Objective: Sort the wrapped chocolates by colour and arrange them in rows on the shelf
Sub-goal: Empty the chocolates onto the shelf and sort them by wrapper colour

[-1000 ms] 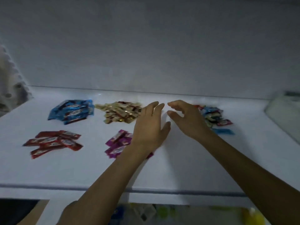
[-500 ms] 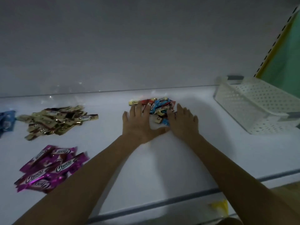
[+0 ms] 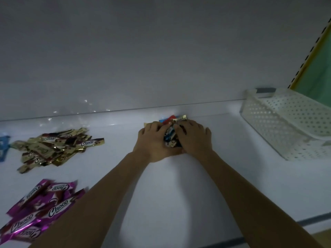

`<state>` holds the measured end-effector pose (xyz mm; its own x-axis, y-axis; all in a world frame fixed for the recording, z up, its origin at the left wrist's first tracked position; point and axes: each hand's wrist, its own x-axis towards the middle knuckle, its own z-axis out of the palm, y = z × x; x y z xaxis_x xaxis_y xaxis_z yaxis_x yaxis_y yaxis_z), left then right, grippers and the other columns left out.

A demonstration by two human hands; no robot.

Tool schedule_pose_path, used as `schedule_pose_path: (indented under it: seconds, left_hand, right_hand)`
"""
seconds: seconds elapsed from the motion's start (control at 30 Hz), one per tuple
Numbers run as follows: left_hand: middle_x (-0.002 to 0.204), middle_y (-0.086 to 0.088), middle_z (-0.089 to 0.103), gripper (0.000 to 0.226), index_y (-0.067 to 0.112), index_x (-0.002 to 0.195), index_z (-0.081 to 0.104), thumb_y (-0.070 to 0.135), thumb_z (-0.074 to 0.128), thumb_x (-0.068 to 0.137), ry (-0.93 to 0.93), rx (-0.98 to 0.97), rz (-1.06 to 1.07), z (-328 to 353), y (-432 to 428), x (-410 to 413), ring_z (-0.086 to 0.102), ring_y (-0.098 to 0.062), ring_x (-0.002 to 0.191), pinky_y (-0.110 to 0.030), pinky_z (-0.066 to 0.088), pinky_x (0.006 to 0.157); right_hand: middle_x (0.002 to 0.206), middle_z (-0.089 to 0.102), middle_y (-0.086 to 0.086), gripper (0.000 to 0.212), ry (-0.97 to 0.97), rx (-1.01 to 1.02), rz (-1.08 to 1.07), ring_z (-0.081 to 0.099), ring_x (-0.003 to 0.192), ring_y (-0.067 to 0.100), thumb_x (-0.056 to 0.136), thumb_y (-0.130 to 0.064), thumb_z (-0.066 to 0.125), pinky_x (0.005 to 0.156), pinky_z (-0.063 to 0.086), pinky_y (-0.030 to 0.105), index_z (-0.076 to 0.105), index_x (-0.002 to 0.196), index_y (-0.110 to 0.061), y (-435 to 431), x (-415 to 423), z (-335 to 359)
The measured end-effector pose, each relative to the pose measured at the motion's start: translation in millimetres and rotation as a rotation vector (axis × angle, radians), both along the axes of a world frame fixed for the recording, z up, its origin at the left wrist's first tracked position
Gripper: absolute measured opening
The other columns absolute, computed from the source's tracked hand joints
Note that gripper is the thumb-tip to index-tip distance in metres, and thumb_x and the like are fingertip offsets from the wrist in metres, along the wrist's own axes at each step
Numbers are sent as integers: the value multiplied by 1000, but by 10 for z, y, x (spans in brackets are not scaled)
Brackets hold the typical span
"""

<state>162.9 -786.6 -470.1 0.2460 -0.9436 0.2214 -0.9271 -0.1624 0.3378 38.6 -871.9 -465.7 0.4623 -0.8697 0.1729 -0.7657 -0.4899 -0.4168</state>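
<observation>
Left hand [image 3: 152,143] and right hand [image 3: 195,140] cup the mixed chocolates [image 3: 171,136] near the back of the shelf [image 3: 223,169], fingers [image 3: 158,126] curled over the wrappers. Gold pile [image 3: 53,147] and purple pile [image 3: 41,203] lie well apart to the left, blue wrappers [image 3: 3,147] at the left edge. White perforated basket [image 3: 286,126] stands to the right.

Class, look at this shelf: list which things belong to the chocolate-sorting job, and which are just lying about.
Belong to the job: mixed pile, gripped by left hand and right hand; gold pile; purple pile; blue pile at the left edge; shelf.
Lying about: white basket; green panel.
</observation>
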Motion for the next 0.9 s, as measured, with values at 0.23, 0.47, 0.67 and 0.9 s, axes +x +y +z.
schedule_pose_path:
  seconds: [0.23,0.47,0.67,0.9]
  left_hand:
    - [162,-6,3,118,35,152,19,95,46,54,17,18,16,-11,9,-4,-1,-26,149,-47,-1,119]
    - [143,7,40,94,36,145,32,77,63,66,45,-28,-45,15,3,2,33,-16,132,-32,23,110]
    - [159,3,17,112,35,151,15,83,60,61,66,32,-28,-3,-44,45,17,-16,145,-36,14,117]
    - [160,4,16,122,27,154,9,82,62,59,86,40,-49,-11,-43,57,13,-16,147,-37,13,119]
  right_hand:
    - [139,45,4,48,-206,17,-43,42,126,22,97,-49,37,107,28,38,43,138,-25,14,-57,-6]
    - [134,51,1,44,-149,10,-11,44,124,21,97,-51,36,107,26,37,50,132,-28,-7,-26,-2]
    - [127,52,4,40,-174,9,35,46,119,23,96,-48,43,101,35,38,55,125,-23,-257,89,114]
    - [109,61,-1,23,-77,168,210,59,98,16,88,-38,50,90,48,39,67,102,-32,-253,158,110]
